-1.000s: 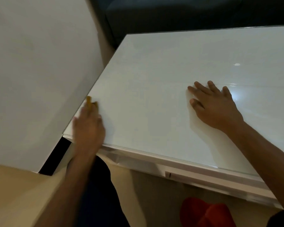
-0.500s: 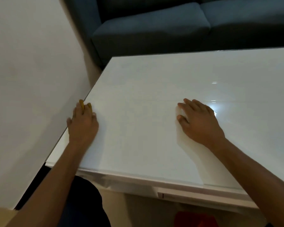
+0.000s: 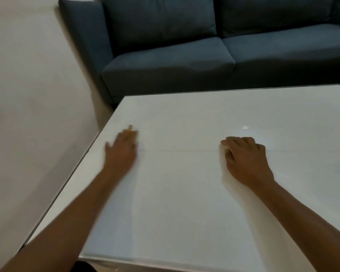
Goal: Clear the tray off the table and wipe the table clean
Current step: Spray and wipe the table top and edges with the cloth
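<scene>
The white glossy table (image 3: 185, 193) fills the lower view, and no tray shows on it. My left hand (image 3: 122, 150) lies flat on the table near its left edge, blurred by motion, fingers straight and thumb spread. It presses a small yellow wiping cloth (image 3: 130, 128), of which only a tip shows past the fingertips. My right hand (image 3: 245, 158) rests on the table's middle with its fingers loosely curled and nothing in it.
A dark blue sofa (image 3: 204, 61) stands just behind the table's far edge. A pale wall or panel (image 3: 28, 95) runs close along the table's left side.
The view has tilted up, showing more of the sofa. My left hand has slid the yellow cloth forward and rightward over the table. My right hand's fingers have curled more.
</scene>
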